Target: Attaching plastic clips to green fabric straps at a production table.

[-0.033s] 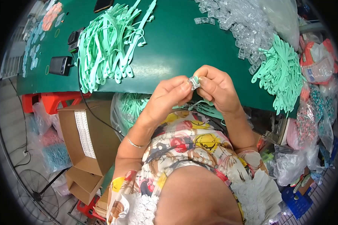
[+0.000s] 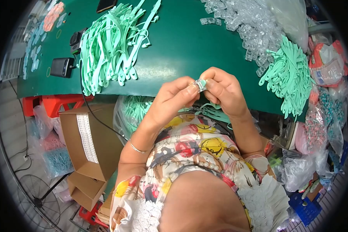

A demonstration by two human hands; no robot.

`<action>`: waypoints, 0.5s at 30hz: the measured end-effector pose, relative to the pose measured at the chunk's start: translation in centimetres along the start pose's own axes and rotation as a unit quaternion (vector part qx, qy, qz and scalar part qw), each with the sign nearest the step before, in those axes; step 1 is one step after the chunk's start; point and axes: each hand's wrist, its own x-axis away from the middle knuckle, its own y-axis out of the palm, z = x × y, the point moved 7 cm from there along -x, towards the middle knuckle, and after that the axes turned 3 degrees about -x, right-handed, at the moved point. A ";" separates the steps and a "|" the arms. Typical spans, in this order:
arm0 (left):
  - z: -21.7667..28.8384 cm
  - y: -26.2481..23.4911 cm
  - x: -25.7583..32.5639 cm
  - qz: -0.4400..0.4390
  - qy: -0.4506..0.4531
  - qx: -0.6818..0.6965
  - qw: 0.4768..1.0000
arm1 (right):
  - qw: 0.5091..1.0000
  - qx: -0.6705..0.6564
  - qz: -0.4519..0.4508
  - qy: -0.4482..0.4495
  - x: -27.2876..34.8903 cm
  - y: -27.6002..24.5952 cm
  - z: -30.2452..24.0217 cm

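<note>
My left hand [image 2: 174, 98] and my right hand [image 2: 222, 91] meet just in front of the green table's [image 2: 181, 50] near edge. Together their fingertips pinch a small clear plastic clip [image 2: 200, 85] with a bit of mint-green plastic against it. More mint-green strips [image 2: 216, 113] lie in my lap below the hands. A big heap of mint-green hanger-like strips [image 2: 108, 46] rests on the table at the left. Clear clips [image 2: 243, 23] are piled at the back right, and a fan of mint-green pieces [image 2: 292, 75] lies at the right edge.
Two black devices [image 2: 62, 66] with a cable sit on the table's left. Under the table are an open cardboard box [image 2: 89, 143], a red stool [image 2: 46, 104] and a clear bag of green parts [image 2: 133, 110]. Bags of small goods [image 2: 324, 116] crowd the right; a floor fan [image 2: 38, 197] stands lower left.
</note>
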 end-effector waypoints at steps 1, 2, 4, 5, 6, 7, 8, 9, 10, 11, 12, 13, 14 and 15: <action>0.8 -0.2 0.2 0.049 0.022 -0.066 0.996 | 0.991 0.082 0.049 -0.094 0.1 0.1 -1.2; 1.4 -0.6 0.5 0.099 0.044 -0.133 0.985 | 0.964 0.162 0.097 -0.187 0.5 0.2 -2.4; 1.5 -0.9 0.7 0.101 0.048 -0.168 0.979 | 0.923 0.297 0.080 -0.231 0.5 0.4 -3.4; 1.6 -1.0 0.9 0.100 0.053 -0.203 0.973 | 0.861 0.426 0.063 -0.272 0.7 1.2 -3.8; 1.6 -1.2 1.0 0.101 0.053 -0.202 0.973 | 0.877 0.394 0.072 -0.264 0.7 1.2 -3.7; 1.5 -1.0 1.0 0.066 0.046 -0.156 0.984 | 0.877 0.394 0.072 -0.264 1.0 1.2 -3.7; 1.3 -0.7 0.9 0.031 0.039 -0.109 0.993 | 0.937 0.258 0.042 -0.232 1.1 0.8 -3.1; 1.4 -0.8 1.0 0.031 0.040 -0.109 0.993 | 0.974 0.116 0.012 -0.195 1.1 0.6 -2.4; 1.3 -0.8 1.0 0.025 0.030 -0.098 0.994 | 0.982 0.019 -0.013 -0.189 1.0 0.4 -1.8; 1.2 -0.8 1.0 0.020 0.020 -0.089 0.996 | 0.982 0.020 -0.014 -0.188 1.1 0.4 -1.8; 1.3 -0.5 1.1 0.021 0.021 -0.088 0.996 | 0.987 -0.020 -0.025 -0.158 1.0 0.4 -1.5; 2.0 -0.3 1.3 0.051 0.054 -0.107 0.991 | 0.989 -0.060 -0.035 -0.127 0.9 0.4 -1.1; 2.7 -0.3 1.5 0.080 0.087 -0.126 0.985 | 0.990 -0.060 -0.036 -0.126 0.7 0.6 -1.0; 3.1 -0.2 1.5 0.081 0.087 -0.125 0.985 | 0.986 0.016 -0.007 -0.164 0.5 0.5 -1.5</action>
